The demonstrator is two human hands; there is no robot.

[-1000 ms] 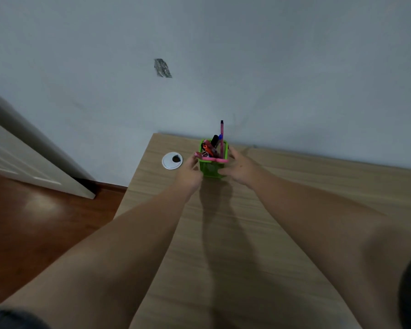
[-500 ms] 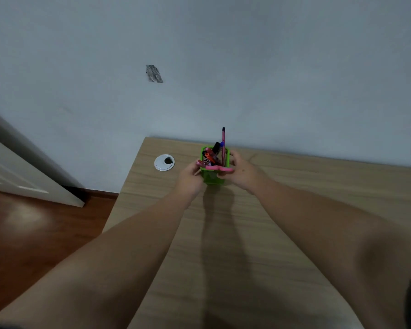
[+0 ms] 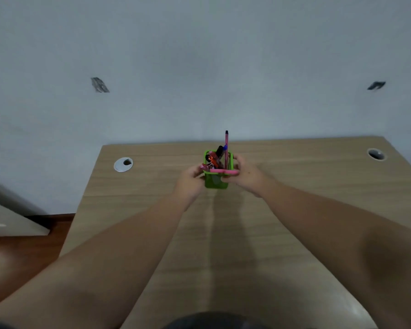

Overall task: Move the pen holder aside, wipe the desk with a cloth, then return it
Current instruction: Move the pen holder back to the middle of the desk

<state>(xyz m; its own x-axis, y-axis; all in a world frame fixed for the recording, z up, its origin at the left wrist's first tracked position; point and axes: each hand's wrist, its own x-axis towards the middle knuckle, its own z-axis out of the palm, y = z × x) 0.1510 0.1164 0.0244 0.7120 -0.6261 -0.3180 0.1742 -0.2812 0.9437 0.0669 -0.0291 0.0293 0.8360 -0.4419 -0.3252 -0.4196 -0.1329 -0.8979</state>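
A green square pen holder (image 3: 216,180) with several pens and a tall pink pen stands toward the back middle of the wooden desk (image 3: 223,233). My left hand (image 3: 190,180) grips its left side and my right hand (image 3: 247,174) grips its right side. A pink pen lies across the holder's front rim under my fingers. Whether the holder's base touches the desk I cannot tell. No cloth is in view.
Two cable grommets sit in the desk: a white one (image 3: 123,164) at the back left and a grey one (image 3: 375,154) at the back right. The wall stands right behind the desk. To the left lie a wooden floor (image 3: 22,252) and a door (image 3: 7,217).
The view has swung right, bringing the desk's right part and second grommet into sight. Both hands still clasp the pen holder, which now sits farther right of the white grommet.
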